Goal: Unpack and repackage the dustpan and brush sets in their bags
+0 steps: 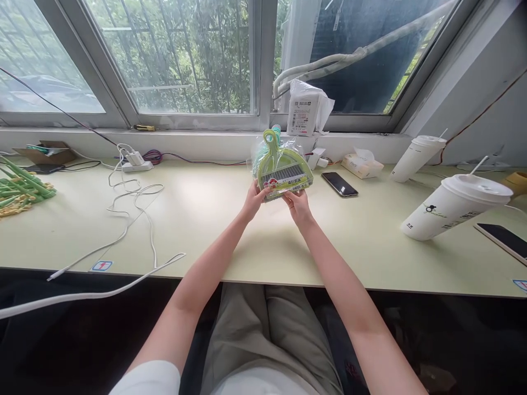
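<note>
Centrally, the left hand [254, 202] and right hand [300, 205] grip the lower edge of a plastic-wrapped green dustpan-and-brush set [284, 174] above the surface [197, 214]; rightward lie a smartphone [340, 184], then a tissue pack [362, 164]; behind, a white package [305, 114] stands by the window [189, 60].

Rm: prob. office-type | long desk [197, 236] by win. [189, 60] | phone [340, 184], pwr strip [139, 166]
</note>
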Demonstrator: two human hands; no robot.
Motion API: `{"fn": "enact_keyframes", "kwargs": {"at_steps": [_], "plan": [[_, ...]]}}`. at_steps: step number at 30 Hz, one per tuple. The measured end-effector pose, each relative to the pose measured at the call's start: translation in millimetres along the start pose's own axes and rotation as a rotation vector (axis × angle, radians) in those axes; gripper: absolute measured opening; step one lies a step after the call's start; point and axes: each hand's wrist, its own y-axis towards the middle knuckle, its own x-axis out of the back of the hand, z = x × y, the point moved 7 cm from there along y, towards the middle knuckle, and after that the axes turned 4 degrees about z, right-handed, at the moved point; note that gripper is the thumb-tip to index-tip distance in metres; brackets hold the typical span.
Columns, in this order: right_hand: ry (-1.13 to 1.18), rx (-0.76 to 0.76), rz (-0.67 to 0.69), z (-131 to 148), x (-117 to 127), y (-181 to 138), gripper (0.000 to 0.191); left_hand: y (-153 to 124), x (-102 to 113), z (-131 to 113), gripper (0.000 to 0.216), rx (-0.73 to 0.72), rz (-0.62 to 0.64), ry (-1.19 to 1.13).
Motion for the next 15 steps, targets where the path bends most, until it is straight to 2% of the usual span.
{"fn": "enact_keyframes", "kwargs": {"at_steps": [5,8,12,15], "plan": [[-0.057,0.004,-0.043,-2.9,6.5,3.5,0.054,0.2,-3.5,2.4,0.059,0.020,0.036,0.000],[-0.069,-0.013,-0.018,-2.6,6.7,5.3,0.053,-0.2,-4.0,3.2,0.063,0.024,0.032,-0.006],[-0.100,-0.039,0.041,0.1,6.8,9.1,0.059,-0.4,-5.1,4.6,0.065,0.023,0.050,-0.003],[-0.122,-0.039,0.028,2.1,9.5,10.7,0.065,0.1,-5.6,6.2,0.064,0.021,0.060,0.012]]}}
